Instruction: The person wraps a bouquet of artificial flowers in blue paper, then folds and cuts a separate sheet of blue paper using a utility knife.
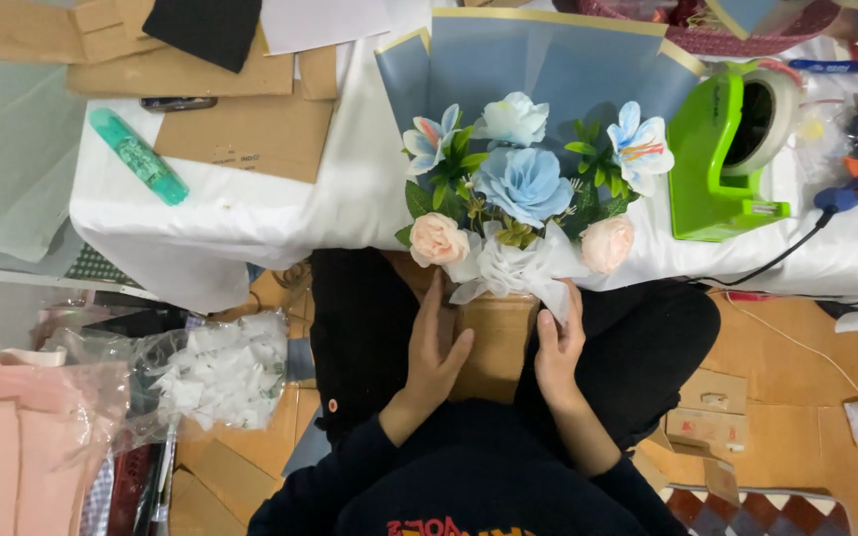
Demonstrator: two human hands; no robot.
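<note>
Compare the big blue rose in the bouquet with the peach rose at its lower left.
The big blue fabric rose sits central and wide open; the peach fabric rose is smaller, tighter, and sits at the bouquet's lower left edge, just above the left hand. Both are artificial roses.
</note>
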